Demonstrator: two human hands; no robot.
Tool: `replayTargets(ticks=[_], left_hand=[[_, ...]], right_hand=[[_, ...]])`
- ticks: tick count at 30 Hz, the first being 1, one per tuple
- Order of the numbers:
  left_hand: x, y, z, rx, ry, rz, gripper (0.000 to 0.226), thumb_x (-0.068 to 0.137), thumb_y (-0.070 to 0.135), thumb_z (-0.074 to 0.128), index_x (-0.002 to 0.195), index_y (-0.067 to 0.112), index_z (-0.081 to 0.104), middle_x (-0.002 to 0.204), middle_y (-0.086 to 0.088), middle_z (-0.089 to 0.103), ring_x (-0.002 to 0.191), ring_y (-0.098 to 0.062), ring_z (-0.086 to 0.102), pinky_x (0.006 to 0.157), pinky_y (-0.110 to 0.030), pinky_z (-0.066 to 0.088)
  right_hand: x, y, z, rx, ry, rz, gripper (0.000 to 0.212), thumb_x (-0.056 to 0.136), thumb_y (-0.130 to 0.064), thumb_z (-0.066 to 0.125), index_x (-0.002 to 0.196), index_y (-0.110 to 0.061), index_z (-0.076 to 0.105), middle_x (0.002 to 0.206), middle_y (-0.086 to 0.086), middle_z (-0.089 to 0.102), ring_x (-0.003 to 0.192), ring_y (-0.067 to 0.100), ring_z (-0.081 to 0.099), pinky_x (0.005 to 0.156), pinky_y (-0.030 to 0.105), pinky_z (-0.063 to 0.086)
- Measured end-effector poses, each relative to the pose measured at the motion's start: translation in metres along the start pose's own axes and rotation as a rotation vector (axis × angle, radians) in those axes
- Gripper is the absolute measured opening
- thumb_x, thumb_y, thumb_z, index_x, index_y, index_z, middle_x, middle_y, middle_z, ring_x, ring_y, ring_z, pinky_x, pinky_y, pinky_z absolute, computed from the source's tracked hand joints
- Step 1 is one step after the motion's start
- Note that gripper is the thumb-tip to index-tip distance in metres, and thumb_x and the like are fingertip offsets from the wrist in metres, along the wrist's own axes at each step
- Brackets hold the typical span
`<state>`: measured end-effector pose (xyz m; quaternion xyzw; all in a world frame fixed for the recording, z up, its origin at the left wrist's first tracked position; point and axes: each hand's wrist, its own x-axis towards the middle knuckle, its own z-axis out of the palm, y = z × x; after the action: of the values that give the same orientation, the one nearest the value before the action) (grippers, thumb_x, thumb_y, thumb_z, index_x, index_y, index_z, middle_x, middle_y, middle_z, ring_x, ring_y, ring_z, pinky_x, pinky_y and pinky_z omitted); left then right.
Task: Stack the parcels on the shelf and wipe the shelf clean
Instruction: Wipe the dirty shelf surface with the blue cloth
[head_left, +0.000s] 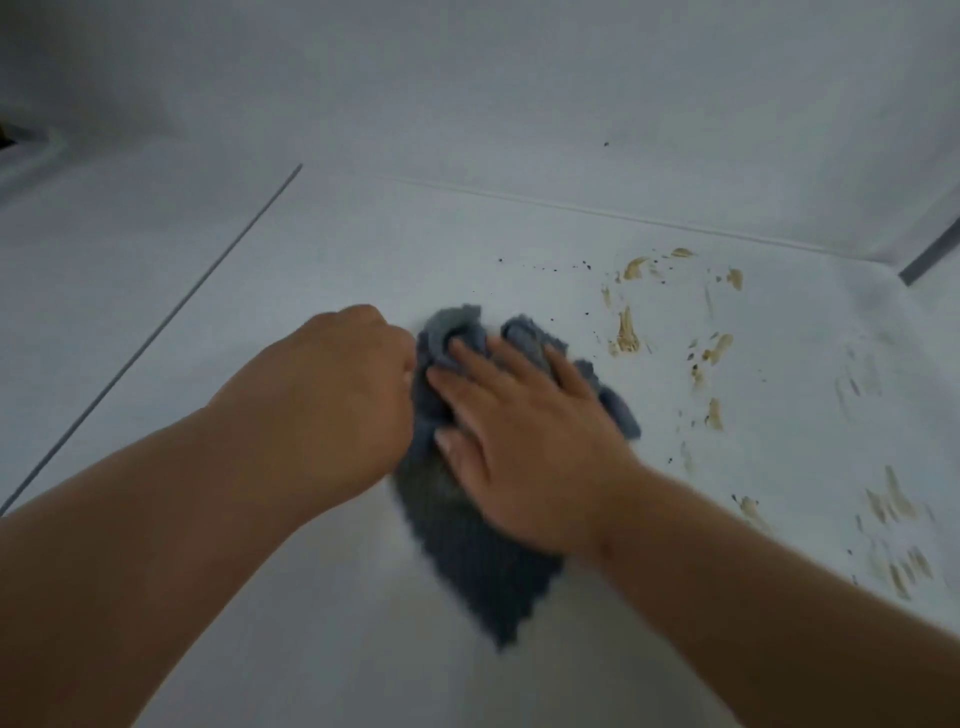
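Both hands on the cloth, with the stains not yet reached.

The right hand (524, 441) lies flat on the blue-grey cloth (467, 545), fingers straight and pressing; the left hand (343, 400) is curled at the cloth's left edge, apparently pinching it; the cloth sits mid-shelf (260, 312); beyond and to the right, tan smears (626, 332) and dark specks lie untouched; a bunched cloth could likely drag the smears wider instead of lifting them; no parcels in view.

I see a thin grey rod (150, 338) lying diagonally at left, and a grey bar (932, 254) at far right.
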<state>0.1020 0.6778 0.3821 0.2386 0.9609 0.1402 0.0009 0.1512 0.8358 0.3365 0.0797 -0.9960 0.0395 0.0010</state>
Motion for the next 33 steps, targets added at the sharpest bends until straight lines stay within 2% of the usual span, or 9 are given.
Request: replayTargets(ticks=[4,7,9,14,16,22,25,29,33], left_hand=[[0.016,0.011,0.002,0.037,0.006,0.022,0.033,0.092,0.025,0.036,0.104,0.012,0.063,0.106,-0.004,0.059,0.094,-0.023,0.059,0.086,-0.04,0.049],[0.022,0.014,0.007,0.016,-0.033,0.007,0.025,0.095,0.018,0.041,0.106,0.012,0.063,0.108,-0.004,0.06,0.096,-0.023,0.06,0.087,-0.038,0.049],[0.025,0.013,0.01,0.004,-0.029,0.007,0.025,0.095,0.017,0.043,0.103,0.009,0.065,0.106,-0.007,0.062,0.095,-0.024,0.062,0.086,-0.039,0.05],[0.045,0.015,0.023,0.016,0.005,0.036,0.026,0.093,0.024,0.041,0.096,0.013,0.065,0.092,-0.004,0.057,0.08,-0.02,0.058,0.072,-0.036,0.05],[0.054,0.019,0.026,0.029,0.05,0.051,0.032,0.092,0.026,0.036,0.097,0.011,0.065,0.093,-0.005,0.057,0.082,-0.021,0.057,0.068,-0.029,0.045],[0.066,0.038,0.028,0.056,0.045,0.06,0.045,0.085,0.032,0.03,0.097,0.009,0.066,0.097,-0.006,0.061,0.088,-0.026,0.06,0.081,-0.043,0.05],[0.074,0.048,0.032,0.065,0.009,0.082,0.045,0.076,0.03,0.033,0.092,0.007,0.067,0.092,-0.007,0.061,0.085,-0.027,0.06,0.078,-0.048,0.05],[0.094,0.055,0.038,0.105,0.011,0.109,0.028,0.087,0.026,0.041,0.088,0.013,0.066,0.086,-0.003,0.058,0.078,-0.022,0.058,0.074,-0.043,0.05],[0.113,0.057,0.049,0.153,0.037,0.103,0.032,0.091,0.028,0.038,0.093,0.015,0.067,0.092,-0.002,0.061,0.084,-0.021,0.061,0.079,-0.038,0.05]], right_hand=[[0.039,0.08,-0.01,-0.03,-0.039,0.286,0.058,0.101,-0.054,0.018,0.156,-0.036,0.014,0.166,-0.013,0.005,0.152,0.013,-0.001,0.122,0.049,-0.002],[0.022,0.091,-0.012,0.0,-0.028,0.476,0.057,0.102,-0.05,0.02,0.156,-0.032,0.016,0.166,-0.01,0.006,0.153,0.018,0.0,0.122,0.051,0.001],[0.007,0.063,-0.009,-0.011,0.0,0.421,0.057,0.102,-0.048,0.021,0.156,-0.029,0.016,0.166,-0.007,0.006,0.153,0.02,-0.002,0.122,0.052,0.0],[0.026,0.028,-0.001,0.012,0.046,-0.003,0.057,0.1,-0.054,0.021,0.155,-0.039,0.017,0.165,-0.009,0.012,0.153,0.021,0.004,0.121,0.054,0.002],[0.051,0.06,-0.004,-0.013,-0.001,0.015,0.058,0.1,-0.057,0.018,0.155,-0.04,0.014,0.166,-0.012,0.006,0.153,0.017,0.0,0.122,0.052,-0.001],[0.038,0.13,-0.016,-0.023,-0.043,0.406,0.061,0.101,-0.056,0.015,0.157,-0.033,0.01,0.166,-0.01,0.0,0.153,0.02,-0.003,0.122,0.05,-0.002],[0.012,0.09,-0.01,-0.031,-0.049,0.299,0.062,0.101,-0.054,0.013,0.158,-0.03,0.002,0.166,-0.007,-0.009,0.152,0.024,-0.013,0.121,0.05,-0.009],[0.028,0.086,-0.009,0.016,0.031,0.073,0.061,0.101,-0.054,0.019,0.157,-0.033,0.012,0.166,-0.008,0.001,0.153,0.021,-0.008,0.121,0.052,-0.006],[0.069,0.164,-0.018,0.002,-0.019,0.262,0.06,0.102,-0.054,0.019,0.157,-0.033,0.011,0.166,-0.009,0.0,0.152,0.02,-0.008,0.122,0.05,-0.005]])
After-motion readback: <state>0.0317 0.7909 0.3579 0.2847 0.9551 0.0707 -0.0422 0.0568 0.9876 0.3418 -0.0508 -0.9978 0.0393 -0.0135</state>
